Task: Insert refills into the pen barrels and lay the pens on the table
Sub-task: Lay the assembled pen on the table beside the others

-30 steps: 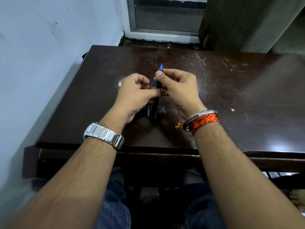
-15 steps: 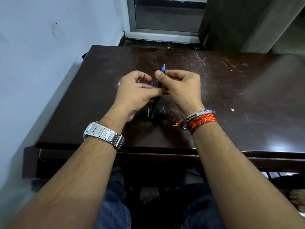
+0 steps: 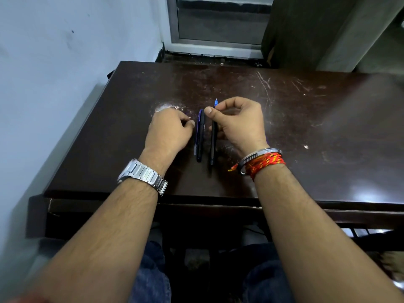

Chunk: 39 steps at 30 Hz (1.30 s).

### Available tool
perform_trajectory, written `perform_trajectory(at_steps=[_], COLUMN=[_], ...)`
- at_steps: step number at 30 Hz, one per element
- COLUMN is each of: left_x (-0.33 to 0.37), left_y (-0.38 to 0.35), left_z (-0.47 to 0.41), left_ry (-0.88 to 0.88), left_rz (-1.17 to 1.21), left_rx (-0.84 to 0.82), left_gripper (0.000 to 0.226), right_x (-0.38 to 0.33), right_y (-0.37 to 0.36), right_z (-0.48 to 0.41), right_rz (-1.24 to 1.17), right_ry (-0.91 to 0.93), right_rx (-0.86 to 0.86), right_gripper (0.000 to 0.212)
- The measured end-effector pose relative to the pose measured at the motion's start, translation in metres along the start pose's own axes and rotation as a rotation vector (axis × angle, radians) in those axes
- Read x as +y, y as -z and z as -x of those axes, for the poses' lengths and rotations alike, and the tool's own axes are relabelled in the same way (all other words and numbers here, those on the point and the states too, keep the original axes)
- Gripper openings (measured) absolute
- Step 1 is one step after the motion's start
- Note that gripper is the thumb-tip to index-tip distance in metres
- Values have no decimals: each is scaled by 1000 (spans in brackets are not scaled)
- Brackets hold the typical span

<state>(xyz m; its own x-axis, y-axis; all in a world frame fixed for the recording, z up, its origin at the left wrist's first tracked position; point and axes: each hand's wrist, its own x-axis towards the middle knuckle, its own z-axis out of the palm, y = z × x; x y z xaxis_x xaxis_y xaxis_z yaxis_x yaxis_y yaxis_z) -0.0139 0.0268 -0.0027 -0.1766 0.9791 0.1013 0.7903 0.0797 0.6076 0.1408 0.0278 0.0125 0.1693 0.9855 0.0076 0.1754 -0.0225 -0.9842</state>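
Note:
My right hand (image 3: 238, 123) pinches a black pen (image 3: 213, 145) between thumb and fingers, just over the dark wooden table (image 3: 317, 132). Its blue refill tip (image 3: 216, 103) sticks out past my fingers and points away from me. Left of it, a black pen and a purple-blue one (image 3: 199, 138) lie side by side on the table, parallel to the held pen. My left hand (image 3: 168, 132) sits to the left of those pens with its fingers curled down to the tabletop. A small purple bit shows at its fingertips; what lies under the fingers is hidden.
The table is scratched, with a whitish smear (image 3: 166, 107) beyond my left hand. A pale wall (image 3: 65, 62) runs close along the left edge. A window frame (image 3: 218, 40) and a dark panel (image 3: 306, 29) stand behind the table. My knees are under the front edge.
My left hand let go of the held pen and moved left, down to the table. The two hands have come apart, uncovering the two pens lying between them. My right hand keeps its pen.

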Motion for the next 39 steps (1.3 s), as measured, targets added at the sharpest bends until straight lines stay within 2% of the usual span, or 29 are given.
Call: perform_trajectory(at_steps=[4,6,8,10,12,15,33,39], left_x=[-4,0,8,13,15,16,12,14], left_y=[2,2,4,5,4,4,4,-1], left_z=[1,0,-3,-5,-5,-3,-6,-1], left_ry=[33,20,80,153,140,129,97,0], left_rz=[43,163,529,968,1124,1153,1149,954], left_rx=[135,227,299,233,154,102,111,-50], left_gripper=[5,2,9,16,21,22,27,37], right_x=[-3,-4,-6,-8,-10,-13,-11,-5], right_y=[2,3,5,7,8,8,10,9], right_z=[1,2,3,6,8,10,6,3], right_rz=[16,8,15,47,61,55,22,-31], right_ry=[-3,-14,-28,-33,-41,-57,-50,-6], right_rx=[-74,-127,-194,-271,-335,-364,-364,-332], right_gripper=[15,16,18,18,19,21,23,32])
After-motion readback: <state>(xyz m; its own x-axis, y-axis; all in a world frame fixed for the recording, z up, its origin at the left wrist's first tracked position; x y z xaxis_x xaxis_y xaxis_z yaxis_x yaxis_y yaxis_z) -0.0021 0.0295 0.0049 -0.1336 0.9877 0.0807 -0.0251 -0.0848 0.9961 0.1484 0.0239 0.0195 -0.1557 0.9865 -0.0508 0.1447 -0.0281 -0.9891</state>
